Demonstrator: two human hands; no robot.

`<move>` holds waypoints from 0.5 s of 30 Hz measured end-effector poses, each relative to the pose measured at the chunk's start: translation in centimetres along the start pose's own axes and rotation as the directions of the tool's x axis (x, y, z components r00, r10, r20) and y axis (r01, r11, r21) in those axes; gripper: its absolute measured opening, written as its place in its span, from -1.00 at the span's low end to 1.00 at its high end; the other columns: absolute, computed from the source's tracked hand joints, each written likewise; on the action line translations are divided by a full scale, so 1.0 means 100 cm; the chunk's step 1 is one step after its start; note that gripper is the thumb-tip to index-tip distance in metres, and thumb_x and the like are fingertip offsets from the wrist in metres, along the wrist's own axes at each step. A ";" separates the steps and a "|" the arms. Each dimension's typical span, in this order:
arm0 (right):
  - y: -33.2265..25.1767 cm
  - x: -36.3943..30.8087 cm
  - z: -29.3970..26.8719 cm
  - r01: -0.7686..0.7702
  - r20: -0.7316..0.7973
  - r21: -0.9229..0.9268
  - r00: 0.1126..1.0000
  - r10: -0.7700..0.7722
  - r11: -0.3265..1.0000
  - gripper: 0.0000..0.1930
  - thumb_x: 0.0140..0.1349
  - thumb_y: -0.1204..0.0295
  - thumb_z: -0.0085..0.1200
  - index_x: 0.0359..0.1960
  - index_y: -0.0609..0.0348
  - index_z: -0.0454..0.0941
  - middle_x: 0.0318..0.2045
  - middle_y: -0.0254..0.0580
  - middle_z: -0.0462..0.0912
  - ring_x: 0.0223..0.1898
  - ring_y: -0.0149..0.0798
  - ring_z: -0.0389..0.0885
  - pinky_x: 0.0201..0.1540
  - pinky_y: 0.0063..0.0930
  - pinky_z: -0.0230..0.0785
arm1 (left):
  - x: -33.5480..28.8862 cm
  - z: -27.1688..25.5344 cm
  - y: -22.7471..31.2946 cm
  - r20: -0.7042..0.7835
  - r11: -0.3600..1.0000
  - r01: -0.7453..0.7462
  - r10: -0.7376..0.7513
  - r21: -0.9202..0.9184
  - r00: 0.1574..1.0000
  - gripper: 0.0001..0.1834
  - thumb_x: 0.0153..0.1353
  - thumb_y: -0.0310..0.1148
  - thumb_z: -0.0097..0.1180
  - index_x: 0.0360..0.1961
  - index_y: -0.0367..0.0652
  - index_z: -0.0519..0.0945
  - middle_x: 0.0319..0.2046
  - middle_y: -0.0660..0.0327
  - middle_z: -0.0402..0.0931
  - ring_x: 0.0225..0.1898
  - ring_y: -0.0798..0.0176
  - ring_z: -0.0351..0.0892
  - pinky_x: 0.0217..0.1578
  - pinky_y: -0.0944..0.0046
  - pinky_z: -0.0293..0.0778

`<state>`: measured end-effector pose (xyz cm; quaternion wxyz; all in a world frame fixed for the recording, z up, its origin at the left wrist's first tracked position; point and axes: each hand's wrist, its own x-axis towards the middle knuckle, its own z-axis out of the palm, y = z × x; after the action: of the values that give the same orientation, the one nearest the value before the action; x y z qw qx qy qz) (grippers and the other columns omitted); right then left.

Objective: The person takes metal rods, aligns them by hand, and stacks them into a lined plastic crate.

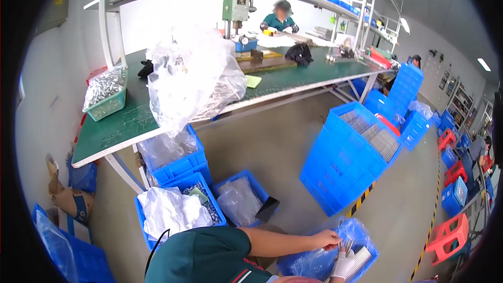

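Note:
My left hand (pixel 327 239), bare, is at the blue bin (pixel 373 249) at the lower right, its fingertips pinched together beside some thin metal rods (pixel 347 245). What the pinch holds is too small to make out. In a white glove, my right hand (pixel 343 265) is closed around the lower part of these rods, which stick up from it. A row of slim metal pieces (pixel 360 260) lies in the bin beside the glove. Clear plastic film (pixel 306 264) lines the bin and bunches on its left side.
Stacked blue crates (pixel 340 162) with rows of metal pieces on top stand ahead on the right. A green-topped workbench (pixel 126 128) carries a large plastic bag (pixel 188 78) and a drill press (pixel 237 8). Another person (pixel 280 21) sits behind it. Blue bins (pixel 173 160) crowd the left.

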<state>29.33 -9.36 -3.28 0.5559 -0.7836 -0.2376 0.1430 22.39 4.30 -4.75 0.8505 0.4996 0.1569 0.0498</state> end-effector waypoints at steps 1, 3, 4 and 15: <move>-0.008 -0.001 0.001 0.015 0.006 0.009 1.000 -0.016 1.000 -0.85 0.15 0.45 -0.05 -0.53 0.25 0.39 -0.79 -0.37 0.33 -0.79 -0.50 0.22 -0.76 -0.60 0.04 | -0.004 -0.003 0.002 -0.014 0.998 -0.008 0.009 0.061 1.000 -0.73 0.16 -0.15 0.03 -0.46 -0.15 0.44 -0.60 0.31 0.40 -0.61 0.47 0.31 -0.60 0.46 0.23; -0.027 -0.007 0.001 -0.021 0.124 -0.354 0.990 0.069 0.935 -0.58 0.10 0.41 -0.04 0.03 0.25 0.35 -0.13 -0.02 0.50 -0.21 -0.24 0.47 -0.13 -0.45 0.29 | -0.014 -0.012 0.003 0.008 0.993 -0.045 0.045 0.107 0.999 -0.74 0.14 -0.17 0.06 -0.44 -0.18 0.46 -0.57 0.29 0.43 -0.59 0.46 0.35 -0.58 0.46 0.28; -0.045 -0.013 0.003 0.016 0.141 -0.459 0.988 0.055 0.888 -0.54 0.06 0.43 -0.05 0.07 0.14 0.33 -0.15 0.07 0.51 -0.19 -0.06 0.50 -0.06 -0.37 0.27 | -0.021 -0.012 0.004 -0.008 0.997 -0.002 0.002 0.080 1.000 -0.74 0.14 -0.18 0.06 -0.44 -0.18 0.46 -0.57 0.28 0.44 -0.59 0.46 0.35 -0.57 0.45 0.30; -0.022 0.003 0.023 0.071 -0.001 -0.234 0.997 -0.073 0.970 -0.74 0.15 0.39 -0.08 -0.14 0.15 0.51 -0.27 0.01 0.57 -0.20 -0.13 0.55 -0.13 -0.41 0.34 | -0.013 -0.025 0.016 -0.077 0.974 -0.096 0.114 0.206 0.990 -0.91 0.04 -0.45 0.06 -0.43 -0.26 0.51 -0.58 0.25 0.47 -0.57 0.41 0.41 -0.53 0.40 0.36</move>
<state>27.97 -6.76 -1.94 0.4656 -0.8353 -0.2782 0.0899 20.44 6.85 -4.22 0.7839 0.5882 0.1717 0.1007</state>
